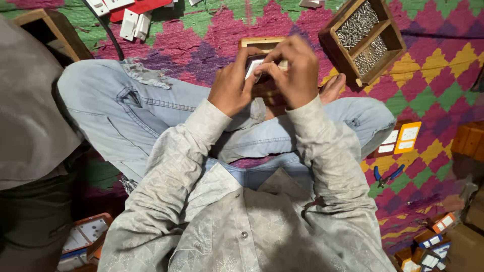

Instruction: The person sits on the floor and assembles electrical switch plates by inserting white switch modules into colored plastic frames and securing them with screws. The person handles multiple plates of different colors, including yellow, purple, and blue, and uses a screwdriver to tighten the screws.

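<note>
I sit cross-legged on a patterned mat. My left hand (pixel 233 83) and my right hand (pixel 295 68) meet above my lap, both closed around a small white switch part (pixel 253 67) with a dark back. The fingers of my right hand curl over its top edge; my left thumb presses its side. Just beyond my hands a small wooden box (pixel 262 43) rests on the mat, mostly hidden by them. The part's far side is covered by my fingers.
A wooden tray (pixel 392 35) with two compartments of metal screws lies at upper right. White switch parts (pixel 135 23) and a black cable lie at upper left. Blue-handled pliers (pixel 387 176), an orange switch plate (pixel 407 137) and small boxes lie at right. Another person's dark clothing fills the left edge.
</note>
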